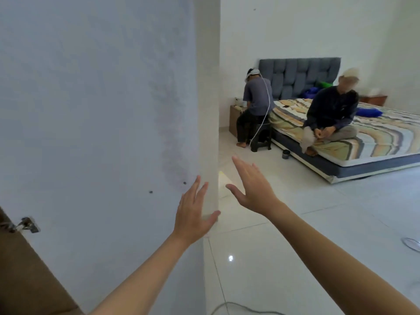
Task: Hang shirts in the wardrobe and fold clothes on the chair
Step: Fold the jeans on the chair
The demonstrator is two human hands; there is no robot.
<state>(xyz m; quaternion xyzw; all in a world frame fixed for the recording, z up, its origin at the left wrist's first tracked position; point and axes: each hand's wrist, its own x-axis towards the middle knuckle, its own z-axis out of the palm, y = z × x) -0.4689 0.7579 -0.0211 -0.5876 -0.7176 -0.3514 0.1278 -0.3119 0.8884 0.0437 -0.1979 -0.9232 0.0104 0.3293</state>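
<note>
My left hand [195, 214] is stretched out in front of me with straight fingers, held before the corner of a white wall [208, 110]; whether it touches the wall I cannot tell. My right hand [252, 187] is raised beside it, fingers straight and spread, holding nothing. No shirts, wardrobe or chair with clothes are in view.
A brown door [25, 269] with a metal handle [25, 225] stands at the lower left. Across the white tiled floor [306, 235] is a bed [363, 137] with one person sitting on it and another on a stool [261, 137] beside it. A cable [238, 309] lies on the floor near me.
</note>
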